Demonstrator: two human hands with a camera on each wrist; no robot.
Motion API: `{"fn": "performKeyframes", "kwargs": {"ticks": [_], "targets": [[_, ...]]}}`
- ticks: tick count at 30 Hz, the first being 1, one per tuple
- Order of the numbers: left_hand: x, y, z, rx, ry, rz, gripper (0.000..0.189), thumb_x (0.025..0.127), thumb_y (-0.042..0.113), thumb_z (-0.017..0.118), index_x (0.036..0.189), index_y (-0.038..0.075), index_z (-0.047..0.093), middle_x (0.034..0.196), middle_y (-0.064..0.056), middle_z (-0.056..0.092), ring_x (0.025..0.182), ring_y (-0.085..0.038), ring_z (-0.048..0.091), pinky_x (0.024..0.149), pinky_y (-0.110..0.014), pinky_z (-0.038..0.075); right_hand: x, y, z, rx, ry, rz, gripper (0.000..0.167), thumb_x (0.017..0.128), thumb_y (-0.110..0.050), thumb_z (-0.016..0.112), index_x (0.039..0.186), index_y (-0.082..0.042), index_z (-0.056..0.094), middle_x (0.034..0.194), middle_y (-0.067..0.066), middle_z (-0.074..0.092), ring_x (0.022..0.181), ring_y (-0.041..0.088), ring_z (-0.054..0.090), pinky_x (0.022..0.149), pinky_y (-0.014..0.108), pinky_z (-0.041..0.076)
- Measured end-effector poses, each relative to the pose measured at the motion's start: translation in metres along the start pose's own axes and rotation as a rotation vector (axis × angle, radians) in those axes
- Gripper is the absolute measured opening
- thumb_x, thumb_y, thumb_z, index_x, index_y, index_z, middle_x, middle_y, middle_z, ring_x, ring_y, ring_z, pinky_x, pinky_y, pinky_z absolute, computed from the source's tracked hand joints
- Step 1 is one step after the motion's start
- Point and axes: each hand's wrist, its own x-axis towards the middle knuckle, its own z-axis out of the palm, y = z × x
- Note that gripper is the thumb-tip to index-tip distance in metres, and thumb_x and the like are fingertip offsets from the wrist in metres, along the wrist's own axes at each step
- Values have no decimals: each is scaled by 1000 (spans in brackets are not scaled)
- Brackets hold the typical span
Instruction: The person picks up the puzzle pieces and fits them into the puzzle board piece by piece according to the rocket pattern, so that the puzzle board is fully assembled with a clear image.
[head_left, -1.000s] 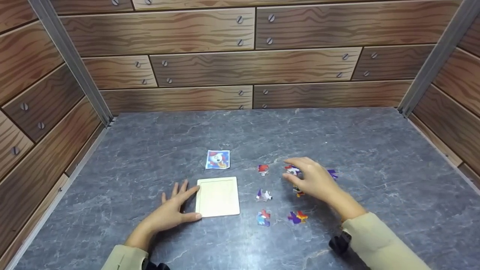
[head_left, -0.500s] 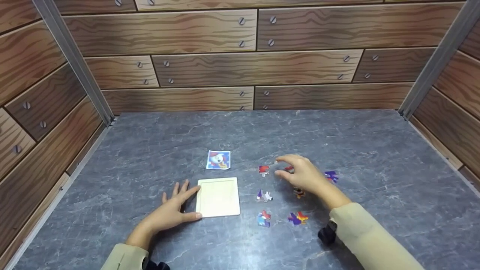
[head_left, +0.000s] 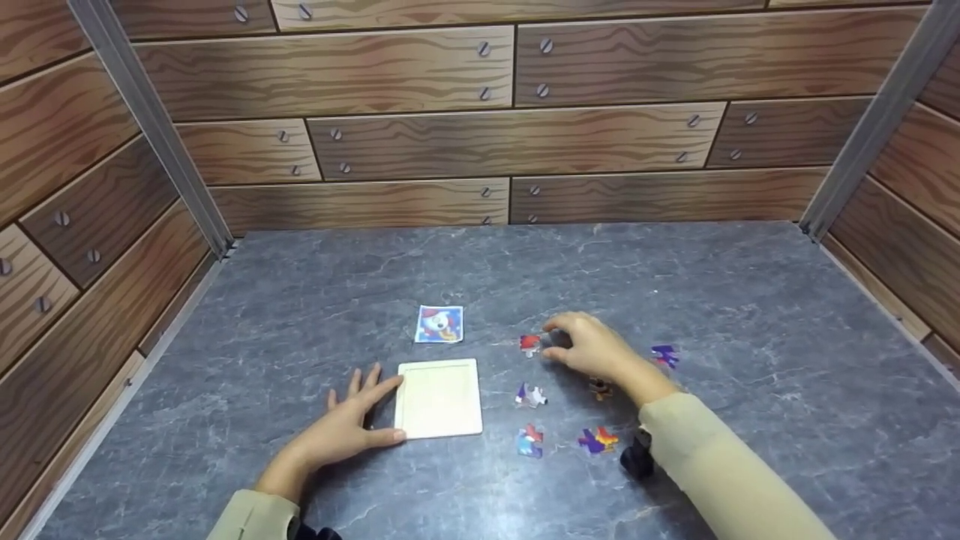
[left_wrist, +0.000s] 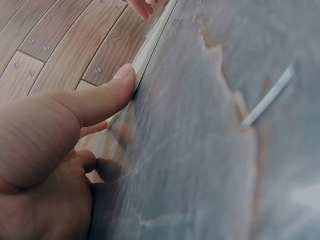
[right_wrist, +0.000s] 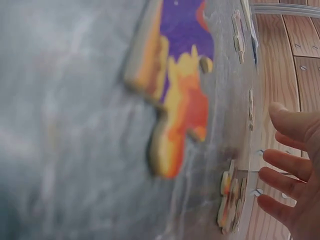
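A pale square wooden puzzle tray (head_left: 439, 397) lies flat; my left hand (head_left: 341, 431) touches its left edge with thumb and forefinger, the other fingers spread on the table. In the left wrist view the thumb (left_wrist: 107, 97) presses along the tray's side. My right hand (head_left: 592, 349) hovers just right of a red jigsaw piece (head_left: 529, 343), thumb and forefinger parted with nothing between them. Below lie a white-and-purple piece (head_left: 531, 395) and a blue-and-red piece (head_left: 530, 441). A yellow-brown piece (head_left: 600, 388) is partly covered by the right wrist.
Behind the tray lies a small picture card (head_left: 439, 324) with a cartoon dog. A purple-and-orange piece (head_left: 598, 440) sits near the right sleeve, a purple piece (head_left: 664, 356) farther right. Wood-patterned walls (head_left: 420, 142) border the grey marbled table (head_left: 337, 277).
My right hand has moved left, from over a red-and-white piece towards the red piece, and now covers the red-and-white one. The left hand has stayed at the tray's edge.
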Motion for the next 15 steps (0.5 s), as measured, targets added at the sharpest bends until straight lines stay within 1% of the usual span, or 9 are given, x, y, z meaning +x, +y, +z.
{"fn": "performKeyframes", "kwargs": {"ticks": [6, 10, 15], "targets": [[-1, -1, -1, -1, -3, -15, 80, 76, 40, 74, 144, 21, 37, 154, -17, 4, 137, -36, -15, 98, -60, -21, 7, -2, 5, -4, -47, 27, 45, 81, -26, 72, 117, -2, 62, 119, 15, 60, 116, 33, 50, 101, 48, 34], [-1, 0, -1, -8, -7, -11, 80, 76, 39, 74, 144, 21, 37, 154, -17, 3, 137, -35, -16, 98, -59, -21, 11, 0, 8, -36, -74, 41, 44, 81, -26, 72, 118, -4, 62, 121, 15, 58, 118, 34, 48, 100, 49, 34], [0, 1, 0, -17, -11, -3, 79, 77, 39, 74, 144, 21, 36, 154, -17, 3, 137, -35, -16, 99, -59, -21, 15, 1, 9, -79, -77, 56, 38, 80, -28, 73, 112, -8, 65, 115, 11, 55, 111, 30, 48, 93, 49, 40]]}}
